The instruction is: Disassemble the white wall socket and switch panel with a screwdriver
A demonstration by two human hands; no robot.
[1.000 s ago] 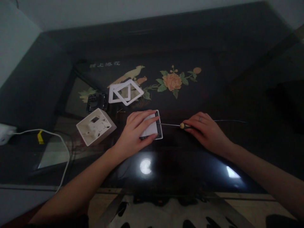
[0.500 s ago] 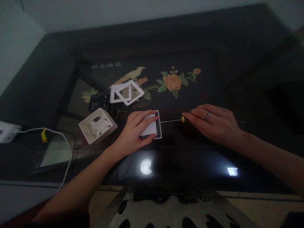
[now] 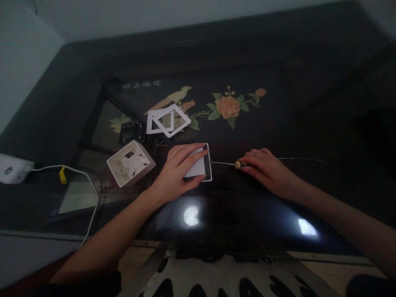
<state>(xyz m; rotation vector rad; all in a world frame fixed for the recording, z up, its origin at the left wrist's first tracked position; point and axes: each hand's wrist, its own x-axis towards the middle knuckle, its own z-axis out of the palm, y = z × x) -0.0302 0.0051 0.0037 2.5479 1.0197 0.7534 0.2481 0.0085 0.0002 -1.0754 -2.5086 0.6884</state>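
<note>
My left hand [image 3: 182,167] is closed over a small white-and-dark wall switch [image 3: 197,169], which lies on the dark tabletop with its right end uncovered. In my right hand [image 3: 262,167] is a screwdriver [image 3: 222,163], held by its dark and yellow handle. Its thin metal shaft points left, and the tip meets the right end of the wall switch. Whether the tip sits in a slot is too small to tell. A ring shows on one right finger.
Left of the switch stands an open white mounting box [image 3: 131,165]. Behind it lie a black switch module [image 3: 132,133], two overlapping white frames [image 3: 171,120] and small screws [image 3: 162,144]. A white cable [image 3: 93,181] runs from a white plug [image 3: 14,169] over the table's front edge.
My right hand has shifted its grip on the screwdriver, turning over and showing more of the handle. My left hand stays on the switch. The whole view has moved slightly.
</note>
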